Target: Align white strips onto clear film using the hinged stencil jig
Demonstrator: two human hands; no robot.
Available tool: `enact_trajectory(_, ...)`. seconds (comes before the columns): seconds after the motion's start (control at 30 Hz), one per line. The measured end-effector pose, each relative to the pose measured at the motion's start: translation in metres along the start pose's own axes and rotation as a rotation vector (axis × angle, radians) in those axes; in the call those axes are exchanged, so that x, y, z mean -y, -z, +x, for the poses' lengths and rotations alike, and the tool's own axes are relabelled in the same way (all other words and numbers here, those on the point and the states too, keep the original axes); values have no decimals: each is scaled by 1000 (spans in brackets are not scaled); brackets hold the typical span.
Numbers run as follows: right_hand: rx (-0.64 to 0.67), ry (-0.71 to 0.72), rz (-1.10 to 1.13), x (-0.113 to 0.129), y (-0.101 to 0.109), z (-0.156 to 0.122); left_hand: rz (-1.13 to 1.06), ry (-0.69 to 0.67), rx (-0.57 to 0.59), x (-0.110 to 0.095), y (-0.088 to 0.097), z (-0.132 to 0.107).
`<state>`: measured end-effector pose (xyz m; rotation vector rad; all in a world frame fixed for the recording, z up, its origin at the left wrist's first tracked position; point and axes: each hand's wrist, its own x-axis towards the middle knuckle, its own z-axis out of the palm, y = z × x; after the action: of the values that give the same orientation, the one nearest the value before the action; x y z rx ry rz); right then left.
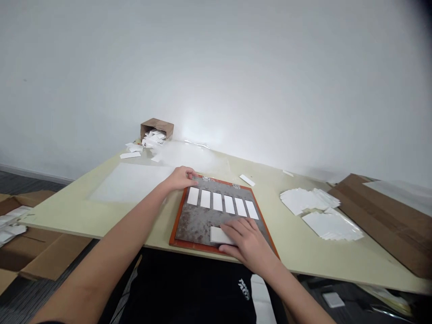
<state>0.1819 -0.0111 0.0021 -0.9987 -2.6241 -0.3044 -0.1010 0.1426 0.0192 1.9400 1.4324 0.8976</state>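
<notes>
A grey, stained metal plate (194, 220) lies on an orange-red board (173, 231) and is joined to it by hinges along the far edge. White strips (218, 202) fill a row of several rectangular slots in the plate. My left hand (182, 178) grips the far left corner of the board, fingers curled at the edge. On the near part of the plate, my right hand (245, 238) is closed around a small stack of white cards (219, 235), thumb on the near side and fingers on the far side. The hand covers the stack's right end.
A cardboard box (164, 126) spilling white strips stands at the back left of the table (77, 204). Fanned white sheets (299, 200) and a long cardboard box (381, 220) lie at right. One loose strip (247, 180) rests behind the board. An open carton (50, 252) stands lower left.
</notes>
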Motion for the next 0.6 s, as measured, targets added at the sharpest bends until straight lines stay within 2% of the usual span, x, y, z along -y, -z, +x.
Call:
enact_trajectory(0.1,-63,32,-31,-3,-7,-4,-17,2,-26,-1,1,0)
enact_trajectory(0.23,-65,35,-1,-5,-9,-2,-49,1,-32,-4,1,0)
enact_trajectory(0.43,-39,69,-24,-5,-13,1,-124,-33,42,-19,4,-4)
enact_trajectory(0.53,-40,74,-3,-9,-5,4,-149,-54,102,-32,12,-7)
enact_trajectory(0.6,-35,63,45,-14,8,10,-157,-67,149,-42,21,-9)
